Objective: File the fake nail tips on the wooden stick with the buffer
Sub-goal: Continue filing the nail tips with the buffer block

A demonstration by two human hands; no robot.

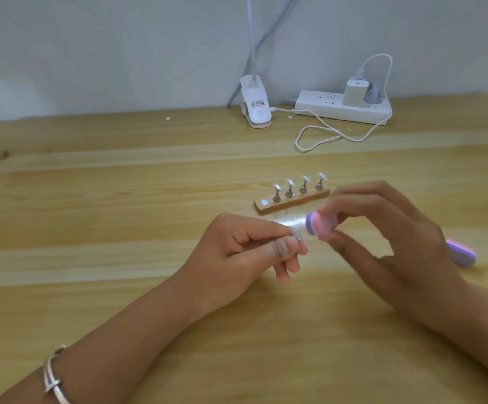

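Near the middle of the table (120, 287), the left hand (245, 249) is pinching one clear nail tip (296, 234), while the right hand (382, 237) is gripping the pink-and-purple buffer (320, 224), its end just beside the tip; blur is hiding any contact. Filing seems underway on this one. Just behind, toward the far edge, the wooden stick (269, 207) is carrying four more tips (305, 179) on metal pegs (289, 192), one end spot sitting bare, so most work probably remains.

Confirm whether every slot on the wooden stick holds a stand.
No: the leftmost slot of the wooden stick shows only a bare disc.
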